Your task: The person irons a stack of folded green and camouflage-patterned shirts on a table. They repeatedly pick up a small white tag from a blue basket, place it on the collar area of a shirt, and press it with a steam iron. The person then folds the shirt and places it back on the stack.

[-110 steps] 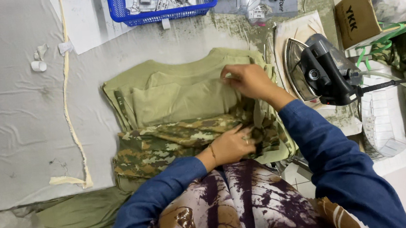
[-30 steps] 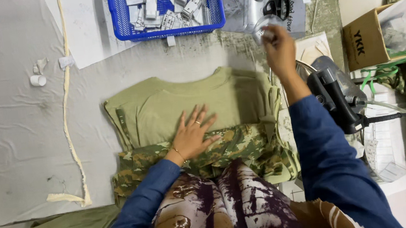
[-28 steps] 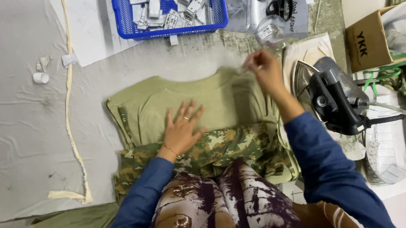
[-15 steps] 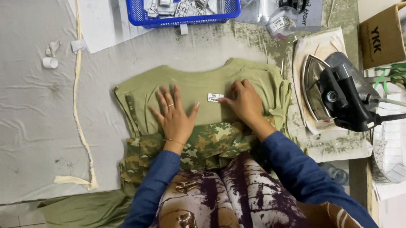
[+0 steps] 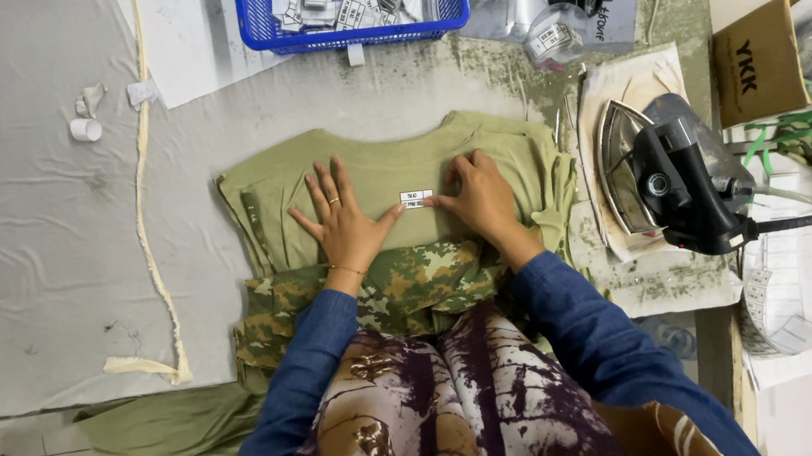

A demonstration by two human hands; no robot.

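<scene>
head view: both hands lie flat and open on the olive garment (image 5: 389,164). the left hand (image 5: 346,226) and right hand (image 5: 481,195) flank a small white label (image 5: 415,199), gripping nothing.

Matt olive cloth garment (image 5: 389,164) under my palms, small white paper label (image 5: 416,198) on it, glossy black plastic iron (image 5: 688,183) beside.

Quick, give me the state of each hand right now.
Left hand: open, flat on the olive shirt, holding nothing.
Right hand: open, fingers pressing by the small white label on the shirt, gripping nothing.
</scene>
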